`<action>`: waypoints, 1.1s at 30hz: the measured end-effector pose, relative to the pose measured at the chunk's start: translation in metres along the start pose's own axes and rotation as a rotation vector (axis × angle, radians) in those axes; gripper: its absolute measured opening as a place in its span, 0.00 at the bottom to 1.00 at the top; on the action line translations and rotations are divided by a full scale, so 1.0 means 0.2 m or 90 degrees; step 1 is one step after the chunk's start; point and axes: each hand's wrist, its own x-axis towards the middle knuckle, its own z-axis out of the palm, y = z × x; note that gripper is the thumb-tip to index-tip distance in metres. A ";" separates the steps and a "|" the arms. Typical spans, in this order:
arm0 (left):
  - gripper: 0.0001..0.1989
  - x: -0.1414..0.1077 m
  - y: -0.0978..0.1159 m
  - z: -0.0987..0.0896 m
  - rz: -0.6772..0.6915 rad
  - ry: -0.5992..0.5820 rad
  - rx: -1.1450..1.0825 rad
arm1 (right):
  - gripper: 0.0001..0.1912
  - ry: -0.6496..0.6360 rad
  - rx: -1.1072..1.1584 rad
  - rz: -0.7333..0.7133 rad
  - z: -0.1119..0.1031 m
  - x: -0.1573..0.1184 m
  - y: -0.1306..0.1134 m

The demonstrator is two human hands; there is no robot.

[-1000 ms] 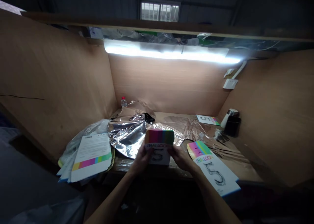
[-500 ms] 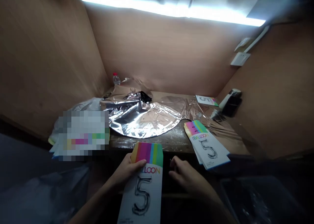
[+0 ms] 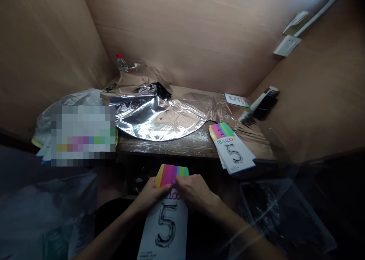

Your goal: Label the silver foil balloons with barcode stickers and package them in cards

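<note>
A white balloon packet (image 3: 167, 225) with a rainbow-striped top and a silver number 5 is held upright in front of me, below the table edge. My left hand (image 3: 152, 195) grips its left side, thumb lying on the front. On the upper right of the same packet, my right hand (image 3: 196, 191) is closed, fingers and thumb pinching near the striped part. Its fingertips partly cover the printed lettering. More packets of the same kind lie in a fanned stack (image 3: 235, 153) at the table's right front edge.
Crumpled shiny foil sheeting (image 3: 159, 119) spreads over the table. A red-capped bottle (image 3: 122, 64) stands at the back left. One packet (image 3: 236, 99) lies at the back right, near a black-and-white object (image 3: 265, 104). A clear plastic bin (image 3: 288, 214) sits low right; plastic bags are at left.
My right hand has moved left and closed on the packet's upper right side. The left hand keeps its grip. The view has tilted downward.
</note>
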 end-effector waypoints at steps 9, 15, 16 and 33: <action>0.18 -0.05 -0.02 0.05 0.013 0.023 0.014 | 0.05 -0.074 -0.072 -0.078 0.06 0.00 -0.02; 0.17 -0.05 0.00 0.09 0.047 0.024 0.076 | 0.06 -0.106 -0.081 -0.082 0.05 0.01 -0.04; 0.17 -0.04 0.00 0.09 0.054 0.027 0.088 | 0.06 -0.110 -0.078 -0.082 0.06 0.01 -0.03; 0.25 -0.04 -0.02 0.00 0.003 -0.032 -0.044 | 0.05 -0.003 -0.045 -0.031 -0.02 0.06 0.07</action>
